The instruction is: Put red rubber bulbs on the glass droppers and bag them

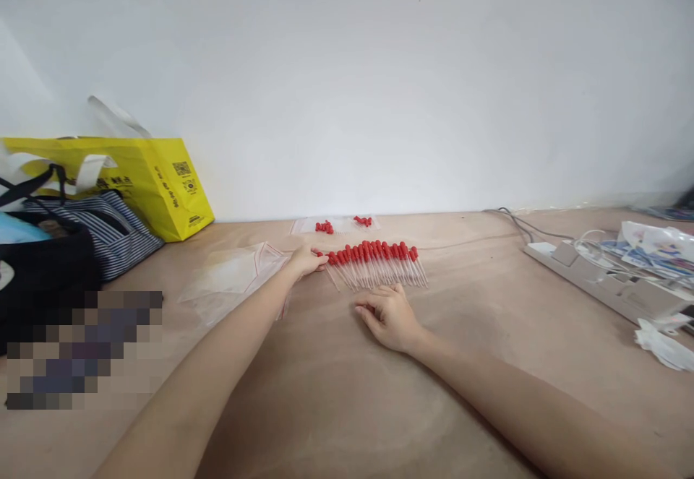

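Note:
A row of several clear droppers with red bulbs lies side by side on the brown table, bulbs towards the wall. At the row's left end, my left hand has its fingertips at a red bulb, thumb and finger closed on it. My right hand rests on the table just below the clear tips, its fingers curled together; anything inside them is hidden. Clear zip bags with red edges lie partly under my left forearm. Behind the row, near the wall, bags hold more red-bulbed pieces in two clusters.
On the left stand a yellow bag, a striped pouch and a black bag, with a blurred-out item in front. A white power strip with cables, packets and a crumpled tissue lie on the right.

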`<state>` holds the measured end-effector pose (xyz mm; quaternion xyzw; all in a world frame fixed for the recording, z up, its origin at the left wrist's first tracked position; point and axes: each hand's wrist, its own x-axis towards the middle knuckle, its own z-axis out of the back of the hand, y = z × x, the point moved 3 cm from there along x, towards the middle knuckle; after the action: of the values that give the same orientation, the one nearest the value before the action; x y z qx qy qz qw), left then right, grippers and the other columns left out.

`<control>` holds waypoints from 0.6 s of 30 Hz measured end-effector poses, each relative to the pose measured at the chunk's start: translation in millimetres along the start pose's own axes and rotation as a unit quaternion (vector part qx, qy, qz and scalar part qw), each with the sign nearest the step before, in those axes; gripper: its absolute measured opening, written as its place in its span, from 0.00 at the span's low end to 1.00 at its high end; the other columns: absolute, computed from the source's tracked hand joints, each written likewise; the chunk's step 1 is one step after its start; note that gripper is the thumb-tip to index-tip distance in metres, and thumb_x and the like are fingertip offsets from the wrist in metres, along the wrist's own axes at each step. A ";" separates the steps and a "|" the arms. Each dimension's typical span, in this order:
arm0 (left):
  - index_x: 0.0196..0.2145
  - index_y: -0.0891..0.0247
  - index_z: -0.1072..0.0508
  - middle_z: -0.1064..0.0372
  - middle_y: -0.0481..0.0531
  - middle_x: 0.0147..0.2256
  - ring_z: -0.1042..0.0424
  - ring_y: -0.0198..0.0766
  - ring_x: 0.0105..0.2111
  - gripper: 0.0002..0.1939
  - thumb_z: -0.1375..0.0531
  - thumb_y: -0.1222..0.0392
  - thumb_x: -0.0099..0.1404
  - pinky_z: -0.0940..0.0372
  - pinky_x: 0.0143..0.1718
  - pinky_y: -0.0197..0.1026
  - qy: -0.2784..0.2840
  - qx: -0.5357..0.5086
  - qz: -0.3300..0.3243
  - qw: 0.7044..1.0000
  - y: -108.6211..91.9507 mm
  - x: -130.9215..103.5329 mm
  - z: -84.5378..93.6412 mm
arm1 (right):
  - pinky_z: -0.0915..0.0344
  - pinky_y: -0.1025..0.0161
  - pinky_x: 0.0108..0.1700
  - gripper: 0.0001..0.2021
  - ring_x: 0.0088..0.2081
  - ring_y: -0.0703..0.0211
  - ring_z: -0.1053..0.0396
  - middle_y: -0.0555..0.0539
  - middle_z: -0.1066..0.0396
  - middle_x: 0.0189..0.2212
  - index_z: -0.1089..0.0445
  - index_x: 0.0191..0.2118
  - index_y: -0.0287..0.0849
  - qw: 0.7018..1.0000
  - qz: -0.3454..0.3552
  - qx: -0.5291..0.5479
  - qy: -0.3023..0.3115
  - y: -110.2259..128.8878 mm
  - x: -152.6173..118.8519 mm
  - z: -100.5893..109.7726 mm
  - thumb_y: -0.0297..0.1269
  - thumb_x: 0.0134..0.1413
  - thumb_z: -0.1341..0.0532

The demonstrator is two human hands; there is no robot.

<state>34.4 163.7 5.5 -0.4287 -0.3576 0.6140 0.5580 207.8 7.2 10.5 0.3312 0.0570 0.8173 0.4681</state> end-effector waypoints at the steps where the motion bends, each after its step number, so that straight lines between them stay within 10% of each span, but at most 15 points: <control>1: 0.42 0.68 0.35 0.33 0.53 0.37 0.31 0.37 0.32 0.15 0.42 0.59 0.59 0.35 0.33 0.41 -0.003 0.023 -0.009 1.000 0.1 2.4 0.0 | 0.56 0.63 0.35 0.07 0.32 0.64 0.36 0.52 0.29 0.27 0.31 0.31 0.44 1.000 0.005 0.000 0.002 0.7 0.3 0.0 0.32 0.53 0.47; 5: 0.37 0.66 0.34 0.34 0.45 0.20 0.33 0.33 0.18 0.17 0.35 0.60 0.49 0.41 0.22 0.33 -0.025 0.112 -0.058 0.992 0.9 5.3 2.6 | 0.56 0.63 0.35 0.07 0.31 0.64 0.36 0.52 0.28 0.27 0.32 0.29 0.43 1.000 0.018 0.001 0.005 2.7 1.4 0.4 0.32 0.53 0.47; 11: 0.39 0.67 0.34 0.31 0.49 0.25 0.30 0.36 0.24 0.16 0.42 0.56 0.54 0.40 0.27 0.35 -0.056 0.224 -0.141 0.963 -6.0 -16.3 12.4 | 0.57 0.64 0.35 0.08 0.32 0.65 0.36 0.52 0.28 0.28 0.31 0.30 0.44 1.000 0.008 -0.019 0.011 0.9 1.2 -0.5 0.32 0.53 0.47; 18: 0.28 0.63 0.30 0.32 0.54 0.36 0.37 0.47 0.43 0.08 0.43 0.56 0.53 0.45 0.47 0.46 -0.115 0.342 -0.206 0.910 3.3 -59.6 83.7 | 0.57 0.63 0.36 0.08 0.30 0.63 0.38 0.53 0.29 0.25 0.31 0.29 0.44 1.000 0.005 -0.012 -0.004 -2.3 0.7 -3.5 0.33 0.52 0.46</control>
<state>-43.7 107.6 41.5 -0.0547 -0.2673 0.6154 0.7395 207.2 9.8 7.2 0.3288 0.0432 0.8191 0.4681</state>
